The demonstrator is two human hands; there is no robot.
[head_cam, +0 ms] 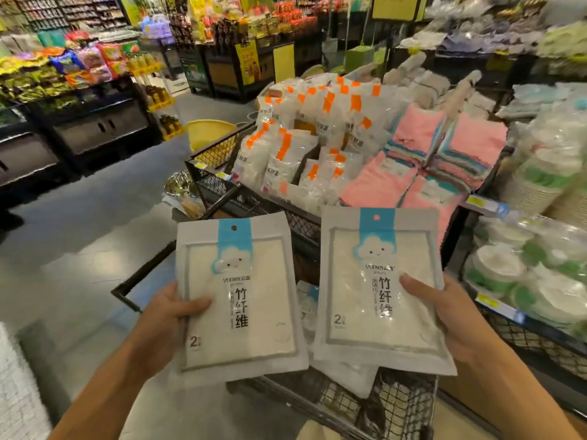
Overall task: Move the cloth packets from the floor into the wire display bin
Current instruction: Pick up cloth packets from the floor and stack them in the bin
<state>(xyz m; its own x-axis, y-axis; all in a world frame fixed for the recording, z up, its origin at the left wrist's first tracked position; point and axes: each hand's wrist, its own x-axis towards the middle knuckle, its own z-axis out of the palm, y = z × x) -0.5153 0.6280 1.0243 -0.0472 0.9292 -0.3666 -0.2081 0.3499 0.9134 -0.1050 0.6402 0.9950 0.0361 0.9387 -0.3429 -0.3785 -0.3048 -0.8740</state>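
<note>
Here, held upright over the wire display bin [305, 223] — one cloth packet [238, 296] pinched in left hand [165, 319], another packet [381, 287] gripped by right hand [444, 315] — seemingly poised for dropping in.

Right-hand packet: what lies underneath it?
Under the right-hand packet, more white packets show at its lower edge, over the wire bin. How many lie there is hidden.

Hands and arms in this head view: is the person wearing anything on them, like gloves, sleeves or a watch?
Nothing shows. The left hand and right hand are bare, with no gloves or rings. Both forearms are uncovered to the picture's edge: no sleeves, watch or bracelet in view.
</note>
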